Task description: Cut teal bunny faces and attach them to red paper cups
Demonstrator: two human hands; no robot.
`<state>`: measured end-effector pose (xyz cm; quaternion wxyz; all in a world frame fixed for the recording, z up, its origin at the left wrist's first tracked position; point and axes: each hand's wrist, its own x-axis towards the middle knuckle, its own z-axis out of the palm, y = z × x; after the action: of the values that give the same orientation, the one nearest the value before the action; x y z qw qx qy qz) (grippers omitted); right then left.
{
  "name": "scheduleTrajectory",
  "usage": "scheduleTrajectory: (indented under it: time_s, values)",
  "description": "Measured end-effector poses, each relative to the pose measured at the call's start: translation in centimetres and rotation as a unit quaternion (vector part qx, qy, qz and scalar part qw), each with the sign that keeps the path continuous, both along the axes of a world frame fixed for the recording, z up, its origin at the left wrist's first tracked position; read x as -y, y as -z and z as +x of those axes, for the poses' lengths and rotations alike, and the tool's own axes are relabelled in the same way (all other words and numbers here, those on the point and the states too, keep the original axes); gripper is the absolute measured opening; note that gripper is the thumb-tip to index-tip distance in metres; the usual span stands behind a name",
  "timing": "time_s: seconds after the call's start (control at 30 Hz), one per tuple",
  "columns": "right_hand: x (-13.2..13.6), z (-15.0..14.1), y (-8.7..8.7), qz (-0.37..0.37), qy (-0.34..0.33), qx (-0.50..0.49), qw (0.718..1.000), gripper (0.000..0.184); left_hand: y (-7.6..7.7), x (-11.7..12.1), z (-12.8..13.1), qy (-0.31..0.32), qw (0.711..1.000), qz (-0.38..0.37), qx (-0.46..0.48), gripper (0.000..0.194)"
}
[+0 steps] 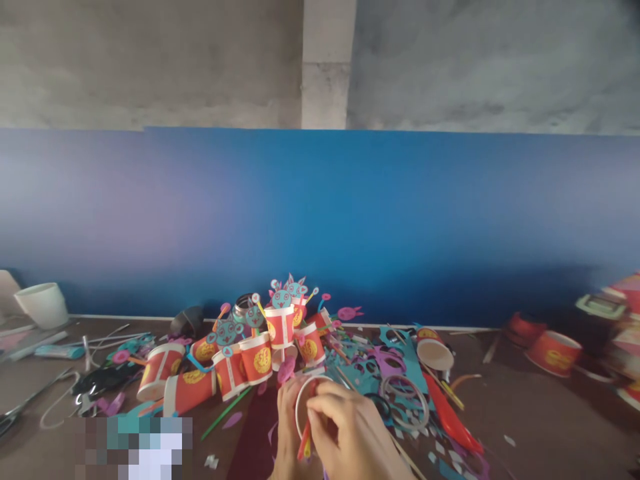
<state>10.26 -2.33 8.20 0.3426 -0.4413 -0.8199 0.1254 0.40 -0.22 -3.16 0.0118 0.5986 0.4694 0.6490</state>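
A paper cup is tipped with its white-rimmed mouth towards me, low in the middle of the head view. My left hand wraps round its left side. Over the mouth, my right hand is closed, its thumb and fingertips reaching inside; whatever they pinch is hidden. A red-orange straw, with a yellow one beside it, sticks out below those fingertips. Just beyond my hands stand red cups with gold prints, straws and blue paper animal faces.
Purple and teal paper cut-outs, a clear tape roll and paper scraps crowd the right side. Scissors and a white cup lie left. A blue partition rises behind the table. Another red cup is far right.
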Motion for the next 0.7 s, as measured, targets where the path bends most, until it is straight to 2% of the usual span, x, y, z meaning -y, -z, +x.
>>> scheduleTrajectory:
  time_s: [0.13, 0.27, 0.47, 0.6, 0.7]
  values:
    - [-0.4, 0.0, 0.2, -0.01, 0.052, -0.064, 0.997, 0.012, -0.6, 0.0, -0.2, 0.049, 0.998, 0.035, -0.005, 0.033]
    - [-0.8, -0.2, 0.7, -0.015, 0.089, -0.091, 0.992, 0.017, -1.5, 0.0, -0.7, 0.07, 0.996, 0.043, -0.022, 0.035]
    - [-1.1, -0.3, 1.4, 0.021, 0.118, -0.074, 0.99, 0.024, -1.7, 0.1, -0.6, 0.097, 0.995, 0.027, -0.021, 0.036]
    - [-1.2, 0.1, 1.1, 0.006, 0.123, -0.029, 0.992, 0.019, -1.9, 0.3, 0.2, 0.075, 0.997, 0.021, 0.019, 0.031]
    - [-1.1, 0.2, 0.8, 0.001, 0.12, -0.022, 0.993, 0.022, -2.1, 0.4, 0.5, 0.031, 0.999, 0.011, 0.008, 0.03]
